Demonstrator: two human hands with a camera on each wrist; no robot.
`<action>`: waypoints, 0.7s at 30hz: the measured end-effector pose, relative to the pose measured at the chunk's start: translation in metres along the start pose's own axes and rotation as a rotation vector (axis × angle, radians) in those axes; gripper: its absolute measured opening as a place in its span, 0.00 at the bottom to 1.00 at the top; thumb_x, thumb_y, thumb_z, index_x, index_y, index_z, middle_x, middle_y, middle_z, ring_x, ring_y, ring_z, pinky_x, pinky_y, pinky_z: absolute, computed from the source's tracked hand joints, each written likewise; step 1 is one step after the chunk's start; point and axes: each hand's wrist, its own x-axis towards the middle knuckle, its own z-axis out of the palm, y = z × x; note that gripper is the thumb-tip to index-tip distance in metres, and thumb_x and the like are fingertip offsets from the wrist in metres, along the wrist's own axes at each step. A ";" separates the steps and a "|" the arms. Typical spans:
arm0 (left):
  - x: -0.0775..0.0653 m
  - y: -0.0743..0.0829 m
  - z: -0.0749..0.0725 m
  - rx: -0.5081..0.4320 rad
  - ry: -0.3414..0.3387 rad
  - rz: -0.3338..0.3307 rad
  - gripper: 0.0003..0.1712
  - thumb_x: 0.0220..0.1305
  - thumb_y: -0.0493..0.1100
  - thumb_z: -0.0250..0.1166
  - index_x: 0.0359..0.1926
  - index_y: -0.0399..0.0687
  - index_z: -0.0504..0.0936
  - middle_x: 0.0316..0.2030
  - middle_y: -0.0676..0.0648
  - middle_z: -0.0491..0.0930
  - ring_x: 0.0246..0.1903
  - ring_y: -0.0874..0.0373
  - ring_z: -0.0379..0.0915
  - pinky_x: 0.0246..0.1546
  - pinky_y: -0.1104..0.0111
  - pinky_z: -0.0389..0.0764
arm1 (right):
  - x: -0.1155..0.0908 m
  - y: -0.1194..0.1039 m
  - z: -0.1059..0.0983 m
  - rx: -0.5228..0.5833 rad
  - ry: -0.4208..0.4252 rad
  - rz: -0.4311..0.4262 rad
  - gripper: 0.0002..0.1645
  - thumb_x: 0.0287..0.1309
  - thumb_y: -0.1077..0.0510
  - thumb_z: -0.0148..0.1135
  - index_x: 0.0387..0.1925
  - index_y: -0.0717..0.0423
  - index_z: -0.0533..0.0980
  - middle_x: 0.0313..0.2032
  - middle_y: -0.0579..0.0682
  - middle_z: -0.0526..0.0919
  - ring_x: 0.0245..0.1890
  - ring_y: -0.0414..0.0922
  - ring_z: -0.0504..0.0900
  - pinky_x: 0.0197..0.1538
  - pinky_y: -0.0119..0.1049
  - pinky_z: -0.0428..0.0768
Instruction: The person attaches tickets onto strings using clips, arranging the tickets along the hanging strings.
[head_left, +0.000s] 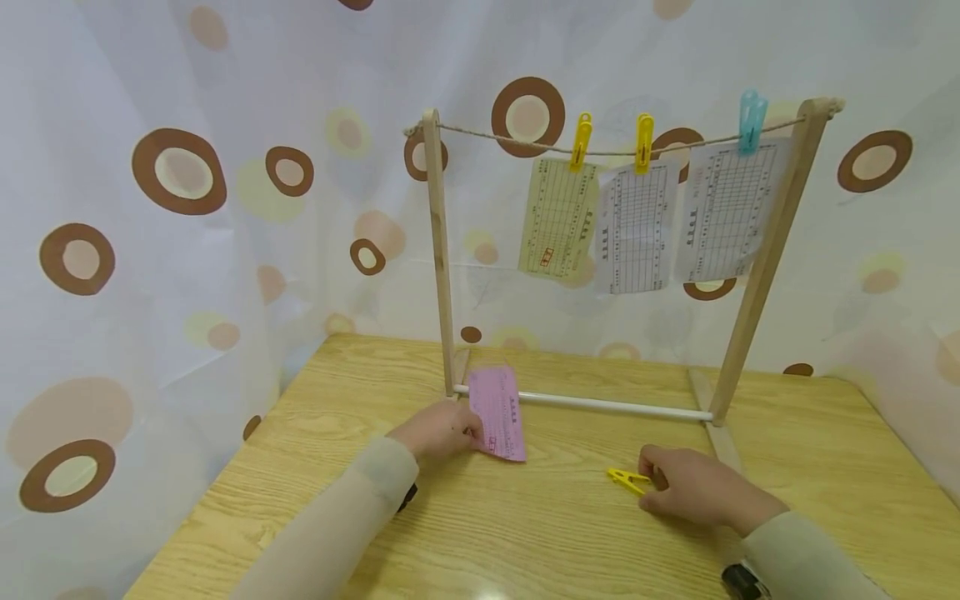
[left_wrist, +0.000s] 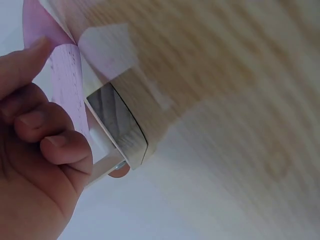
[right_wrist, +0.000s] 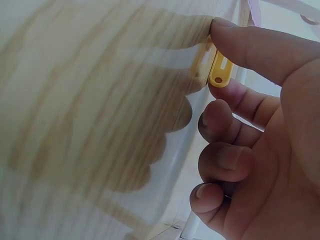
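Note:
My left hand (head_left: 442, 429) pinches the near left edge of a pink printed slip (head_left: 498, 408) at the rack's left foot. In the left wrist view, the thumb lies on the curled pink slip (left_wrist: 67, 75) and the other fingers are curled in. On the table to the right, my right hand (head_left: 693, 485) has thumb and forefinger at the handle end of a yellow clothespin (head_left: 626, 478). The right wrist view shows the clothespin (right_wrist: 221, 70) lying low between those two fingers, with the remaining fingers curled.
A wooden rack (head_left: 442, 250) has a string (head_left: 495, 137) across its top. From it hang a yellow slip (head_left: 558, 218) and two white slips (head_left: 637, 229), held by two yellow clothespins (head_left: 643, 143) and a blue one (head_left: 752, 122). A white rod (head_left: 600, 403) joins the feet.

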 end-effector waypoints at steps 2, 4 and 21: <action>-0.001 0.001 0.002 -0.011 -0.021 0.015 0.07 0.69 0.46 0.67 0.32 0.62 0.88 0.35 0.62 0.82 0.36 0.66 0.74 0.46 0.66 0.76 | 0.000 -0.001 0.000 0.000 -0.002 -0.002 0.20 0.57 0.43 0.73 0.40 0.47 0.72 0.24 0.41 0.71 0.22 0.37 0.67 0.29 0.37 0.68; -0.001 0.002 0.003 0.000 -0.033 0.035 0.07 0.69 0.46 0.66 0.33 0.62 0.88 0.36 0.63 0.82 0.36 0.67 0.75 0.46 0.67 0.77 | -0.001 -0.001 -0.001 0.000 -0.001 -0.010 0.20 0.58 0.44 0.73 0.40 0.47 0.72 0.24 0.41 0.71 0.22 0.37 0.67 0.29 0.37 0.68; 0.017 0.011 -0.006 -0.122 0.092 -0.164 0.28 0.70 0.49 0.64 0.69 0.57 0.73 0.34 0.50 0.78 0.29 0.57 0.72 0.28 0.63 0.74 | -0.001 -0.002 -0.001 0.016 -0.004 -0.016 0.20 0.58 0.45 0.73 0.40 0.48 0.71 0.25 0.42 0.71 0.22 0.37 0.67 0.29 0.36 0.67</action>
